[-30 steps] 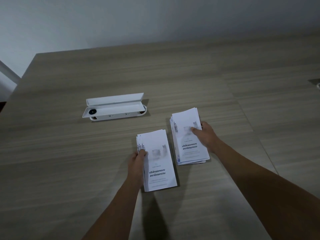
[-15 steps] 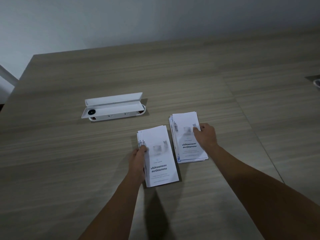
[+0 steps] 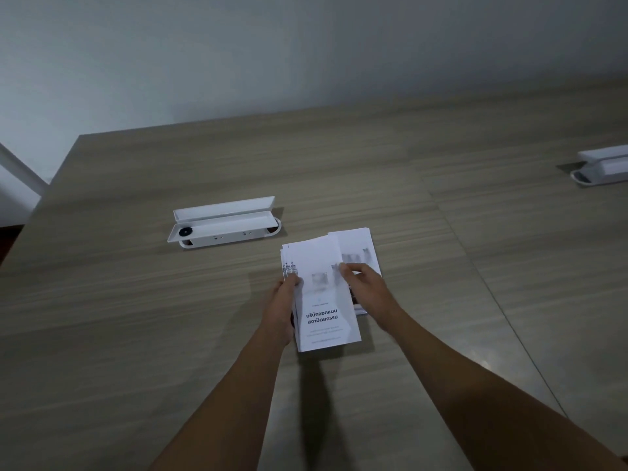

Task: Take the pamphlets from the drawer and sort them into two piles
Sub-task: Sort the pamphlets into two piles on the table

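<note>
The open white case (image 3: 222,226) beyond the left hand (image 3: 282,305) holds a black disc (image 3: 186,232). That hand grips the near pamphlet stack (image 3: 323,300) by its left edge; the right hand (image 3: 365,283) pinches its top sheet, above the second pile (image 3: 360,248) on the surface (image 3: 136,334).

White box (image 3: 603,166) cut off by rt edge.

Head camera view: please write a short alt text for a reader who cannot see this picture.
A person's left hand holds a stack of white pamphlets, while the right hand pinches its top sheet, above a second pamphlet pile lying on a wooden table. An open white pop-up socket box sits behind them, to the left.
</note>
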`<state>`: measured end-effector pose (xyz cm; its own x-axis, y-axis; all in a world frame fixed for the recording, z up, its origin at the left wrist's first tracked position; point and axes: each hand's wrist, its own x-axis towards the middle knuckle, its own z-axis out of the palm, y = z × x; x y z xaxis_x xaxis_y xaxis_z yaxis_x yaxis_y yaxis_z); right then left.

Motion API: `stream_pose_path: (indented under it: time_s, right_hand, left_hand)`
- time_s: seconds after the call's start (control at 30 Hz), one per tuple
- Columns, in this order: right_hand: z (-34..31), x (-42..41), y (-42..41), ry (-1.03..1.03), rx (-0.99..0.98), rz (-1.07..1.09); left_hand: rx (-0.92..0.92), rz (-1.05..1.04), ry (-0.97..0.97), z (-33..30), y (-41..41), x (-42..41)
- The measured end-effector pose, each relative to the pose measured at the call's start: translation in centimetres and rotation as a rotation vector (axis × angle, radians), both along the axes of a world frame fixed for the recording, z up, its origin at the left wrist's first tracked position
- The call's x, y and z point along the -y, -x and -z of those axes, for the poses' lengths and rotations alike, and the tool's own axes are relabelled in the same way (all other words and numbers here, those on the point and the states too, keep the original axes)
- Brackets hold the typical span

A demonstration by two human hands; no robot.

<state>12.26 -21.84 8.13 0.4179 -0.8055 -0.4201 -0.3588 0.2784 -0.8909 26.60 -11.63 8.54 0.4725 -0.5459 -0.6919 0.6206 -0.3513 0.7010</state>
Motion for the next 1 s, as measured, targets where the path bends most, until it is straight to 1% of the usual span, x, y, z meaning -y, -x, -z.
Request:
stream_pose_path:
  time_s: [0.23,0.43,0.67,0.83,1.0]
  right_hand:
    - [-1.1,-1.9,1.0,0.051,-0.021,0.01]
    - [-1.5,-2.0,1.6,0.036,-0.023,0.063]
    - [-2.6,-1.8,2.0,-0.003,0.024,0.044]
    - [-2.3,-1.0,2.0,0.008,0.029,0.044]
    - [-1.7,0.4,1.6,0.023,0.009,0.04]
  left_hand:
    - [-0.032,0.089,0.098,-1.9,2.2,-1.2]
    - [0.016,0.119,0.084,-2.1,2.2,-1.9]
    - [-0.034,0.073,0.163,-1.3,2.3,-1.8]
    - [-0.016,0.058,0.209,-1.1,2.1,-2.0]
    - [0.044,0.024,0.192,-0.3,1.2,-2.1]
